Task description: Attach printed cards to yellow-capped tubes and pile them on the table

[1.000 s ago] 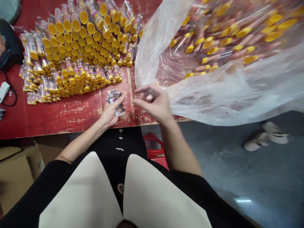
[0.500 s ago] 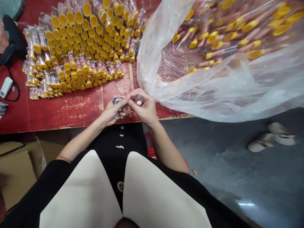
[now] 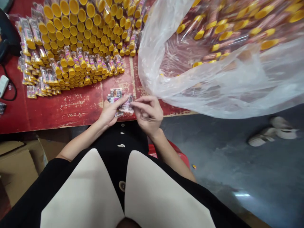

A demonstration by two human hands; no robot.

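Head view: left hand [image 3: 110,111] grips printed slips [image 3: 116,92]; right hand [image 3: 150,115] pinches a blurred slip [image 3: 126,106] newly visible.

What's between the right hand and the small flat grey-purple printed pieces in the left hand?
Nothing visible: the right hand has its fingers at the edge of the printed pieces in the left hand. The translucent white plastic bag lies beyond, not between.
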